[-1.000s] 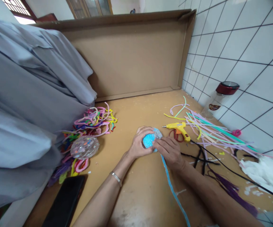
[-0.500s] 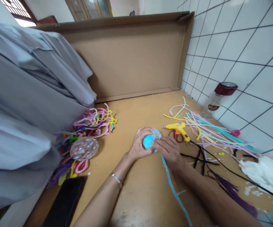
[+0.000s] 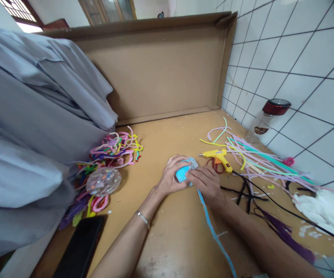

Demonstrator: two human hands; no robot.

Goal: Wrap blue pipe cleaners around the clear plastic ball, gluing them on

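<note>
One wide tan table (image 3: 161, 227) carries everything, with a tall cardboard panel (image 3: 158, 73) standing along its far side. Two bare forearms reach in from the near edge and converge near the table's middle, the left hand (image 3: 169, 177) and the right hand (image 3: 209, 183) meeting around a small blue wrapped piece (image 3: 182, 174). A yellow glue gun (image 3: 219, 156) lies just beyond the right hand, its nozzle pointing left.

The left hand is curved into a partly closed ring, fingers over the far side of the piece and thumb along the near side, holding it firmly by the look of it. Its ridged blue face shows inside that ring, and a greyish end sits up and to the right, outside it. Which way the long axis runs is hard to tell, as the fingers cover so much.

The right hand comes from the opposite side, fingers bent and close together, tips touching the piece. Whether they also pinch the blue strand (image 3: 211, 227) cannot be told.

That strand is the relation that matters, I judge: it emerges under the right hand and slants toward the near edge, rightward, between the forearms. So its loose length lies nearer the right hand, while the left hand has the better hold on the body.
</note>
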